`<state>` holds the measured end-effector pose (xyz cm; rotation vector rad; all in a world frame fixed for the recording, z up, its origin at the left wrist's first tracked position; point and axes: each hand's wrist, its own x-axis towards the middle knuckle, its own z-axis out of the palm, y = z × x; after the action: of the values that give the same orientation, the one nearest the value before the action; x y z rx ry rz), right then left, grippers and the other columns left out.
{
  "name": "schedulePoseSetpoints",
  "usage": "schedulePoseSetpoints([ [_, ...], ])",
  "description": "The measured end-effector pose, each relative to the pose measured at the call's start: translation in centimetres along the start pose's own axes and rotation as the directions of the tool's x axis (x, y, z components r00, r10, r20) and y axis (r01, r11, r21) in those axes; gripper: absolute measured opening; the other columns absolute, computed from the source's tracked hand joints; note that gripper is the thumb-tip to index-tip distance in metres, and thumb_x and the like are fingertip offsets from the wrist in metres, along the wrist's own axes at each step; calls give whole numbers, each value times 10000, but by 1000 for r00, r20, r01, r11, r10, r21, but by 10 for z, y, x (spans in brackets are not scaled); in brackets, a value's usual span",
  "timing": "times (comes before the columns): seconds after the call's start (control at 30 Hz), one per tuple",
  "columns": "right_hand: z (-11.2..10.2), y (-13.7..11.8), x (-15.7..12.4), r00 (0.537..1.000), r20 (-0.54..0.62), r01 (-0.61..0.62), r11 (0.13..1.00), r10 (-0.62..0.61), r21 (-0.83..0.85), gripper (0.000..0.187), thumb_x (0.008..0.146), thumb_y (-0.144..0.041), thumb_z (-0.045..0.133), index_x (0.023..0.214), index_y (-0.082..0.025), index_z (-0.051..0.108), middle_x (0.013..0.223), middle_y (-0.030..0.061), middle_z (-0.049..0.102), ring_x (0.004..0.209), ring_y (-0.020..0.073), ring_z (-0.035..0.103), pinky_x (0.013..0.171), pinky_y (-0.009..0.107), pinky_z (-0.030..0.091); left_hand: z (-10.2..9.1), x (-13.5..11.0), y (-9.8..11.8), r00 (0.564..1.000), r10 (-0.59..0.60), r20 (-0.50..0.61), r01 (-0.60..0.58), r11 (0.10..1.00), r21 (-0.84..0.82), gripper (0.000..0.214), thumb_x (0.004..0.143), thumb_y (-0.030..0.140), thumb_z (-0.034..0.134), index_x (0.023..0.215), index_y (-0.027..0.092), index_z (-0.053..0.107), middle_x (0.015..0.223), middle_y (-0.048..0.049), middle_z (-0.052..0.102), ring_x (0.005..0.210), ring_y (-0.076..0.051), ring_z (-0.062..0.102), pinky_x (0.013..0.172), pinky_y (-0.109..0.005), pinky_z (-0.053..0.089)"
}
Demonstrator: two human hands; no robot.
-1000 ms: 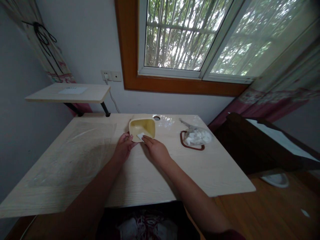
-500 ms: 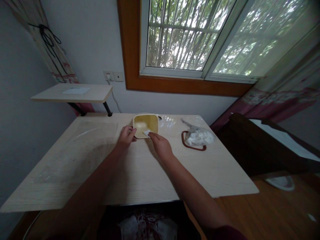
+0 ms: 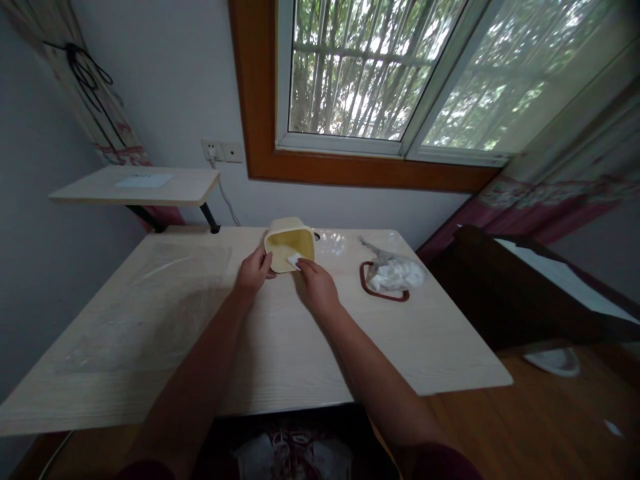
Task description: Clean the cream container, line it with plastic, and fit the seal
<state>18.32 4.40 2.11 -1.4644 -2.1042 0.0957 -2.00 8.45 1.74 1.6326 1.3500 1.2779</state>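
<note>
A pale yellow plastic container (image 3: 287,239) is tipped up on the light wooden table (image 3: 260,347), its mouth facing me. My left hand (image 3: 253,272) grips its left rim. My right hand (image 3: 315,285) pinches a small white cloth or tissue (image 3: 293,259) and holds it just inside the container's lower right edge.
A clear plastic bag of white stuff (image 3: 397,272) lies on a dark red ring to the right. A raised side shelf (image 3: 135,186) stands at the back left. A dark wooden bed frame (image 3: 505,287) is close to the table's right edge.
The container has been tilted further upright and drawn a little away from me. My right hand with the white cloth has followed it inside the rim.
</note>
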Motion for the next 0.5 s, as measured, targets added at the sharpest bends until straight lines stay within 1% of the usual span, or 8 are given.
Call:
schedulePoseSetpoints([
  [0.07, 2, -6, -2, 999, 28, -22, 1000, 22, -2, 373, 989, -225, 497, 1336, -166, 619, 1407, 96, 619, 1247, 204, 612, 1106, 325, 460, 2, -2, -2, 1000, 24, 6, -24, 1000, 12, 353, 923, 540, 527, 817, 204, 510, 699, 21, 572, 536, -122, 669, 416, -172, 499],
  [0.13, 3, -15, -4, 998, 60, -19, 1000, 19, 2, 413, 986, -287, 511, 1369, -158, 591, 1437, 100, 594, 1252, 209, 609, 1106, 323, 461, 4, -3, -3, 998, 58, 11, -58, 998, 26, 356, 926, 537, 528, 817, 198, 519, 742, 15, 556, 554, -115, 668, 418, -169, 503],
  [0.27, 3, -32, -9, 988, 139, 67, 998, -67, 2, 497, 978, -311, 472, 1461, -197, 497, 1515, 64, 523, 1283, 192, 585, 1075, 309, 484, 5, -2, -2, 994, 103, 40, -106, 991, 83, 329, 946, 505, 510, 818, 201, 521, 761, 6, 553, 591, -119, 661, 453, -178, 525],
  [0.33, 1, -36, -10, 979, 188, 85, 996, -78, -31, 554, 957, -300, 464, 1504, -217, 439, 1560, 50, 470, 1274, 195, 593, 1028, 311, 517, 4, -3, -2, 992, 114, 50, -119, 986, 120, 324, 955, 492, 500, 810, 203, 512, 757, 5, 546, 592, -114, 652, 461, -174, 526],
  [0.43, -3, -35, -8, 970, 242, 30, 989, 6, -144, 614, 935, -321, 457, 1539, -238, 384, 1610, 49, 395, 1164, 228, 662, 935, 351, 568, 2, -4, 0, 993, 110, 52, -116, 985, 128, 334, 961, 501, 487, 823, 198, 512, 810, -1, 525, 591, -102, 649, 441, -165, 518],
  [0.5, -5, -31, -6, 966, 244, -25, 973, 83, -231, 614, 942, -351, 432, 1542, -232, 377, 1623, 65, 367, 1073, 252, 699, 885, 392, 584, 0, -5, 2, 992, 109, 56, -115, 986, 122, 341, 961, 512, 485, 837, 196, 516, 840, -5, 507, 603, -101, 651, 427, -163, 517],
])
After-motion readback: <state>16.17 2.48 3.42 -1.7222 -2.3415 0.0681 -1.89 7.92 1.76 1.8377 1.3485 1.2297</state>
